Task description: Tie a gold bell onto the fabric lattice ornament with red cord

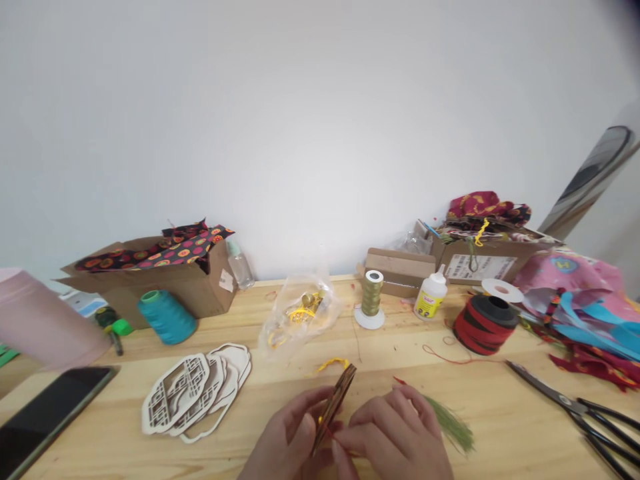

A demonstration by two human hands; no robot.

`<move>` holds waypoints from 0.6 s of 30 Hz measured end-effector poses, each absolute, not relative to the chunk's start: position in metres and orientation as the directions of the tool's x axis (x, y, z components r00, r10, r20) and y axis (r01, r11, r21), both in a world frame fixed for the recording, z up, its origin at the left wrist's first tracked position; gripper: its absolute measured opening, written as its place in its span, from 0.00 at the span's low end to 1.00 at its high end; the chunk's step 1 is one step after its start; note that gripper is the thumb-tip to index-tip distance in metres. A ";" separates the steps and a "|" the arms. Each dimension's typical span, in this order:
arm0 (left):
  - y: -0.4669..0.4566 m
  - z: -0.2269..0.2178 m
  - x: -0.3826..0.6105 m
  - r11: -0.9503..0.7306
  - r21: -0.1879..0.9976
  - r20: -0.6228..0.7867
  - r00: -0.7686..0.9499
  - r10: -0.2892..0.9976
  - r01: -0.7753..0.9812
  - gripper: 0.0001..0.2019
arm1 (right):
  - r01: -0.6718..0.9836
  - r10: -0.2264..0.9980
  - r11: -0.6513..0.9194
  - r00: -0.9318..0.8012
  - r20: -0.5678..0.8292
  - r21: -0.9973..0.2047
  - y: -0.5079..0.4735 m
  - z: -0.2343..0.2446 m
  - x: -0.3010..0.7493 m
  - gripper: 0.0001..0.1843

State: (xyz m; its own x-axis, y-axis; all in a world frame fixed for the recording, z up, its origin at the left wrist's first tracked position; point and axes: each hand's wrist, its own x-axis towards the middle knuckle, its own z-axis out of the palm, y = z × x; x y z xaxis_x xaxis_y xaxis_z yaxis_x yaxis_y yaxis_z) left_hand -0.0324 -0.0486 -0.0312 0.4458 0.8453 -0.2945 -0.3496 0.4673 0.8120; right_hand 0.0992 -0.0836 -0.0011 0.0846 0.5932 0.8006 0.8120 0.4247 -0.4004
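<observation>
Presently, the step in hand appears to be working a red thread (331, 435) at a thin brown plate (337, 404). My left hand (290, 433) grips the plate between thumb and fingers, on edge and tilted, over the front part of the desk (405, 357); the front edge is out of view. My right hand (400, 432) is closed, thumb and forefinger pinching the thread close against the plate. Whether the thread passes through an opening, I cannot tell. A green tassel (454, 425) lies just beside my right hand; a yellow cord (333, 363) lies beyond the plate, toward the rear edge. Scissors (570, 404) rest toward the right edge. In my judgement, the next move calls for a steady left-hand grip and light, even thread tension.
</observation>
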 end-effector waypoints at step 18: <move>-0.043 -0.023 -0.041 0.279 0.946 -0.186 0.427 0.885 -0.167 0.26 | 0.783 0.615 0.426 0.117 0.780 -0.453 -0.082 -0.010 0.098 0.11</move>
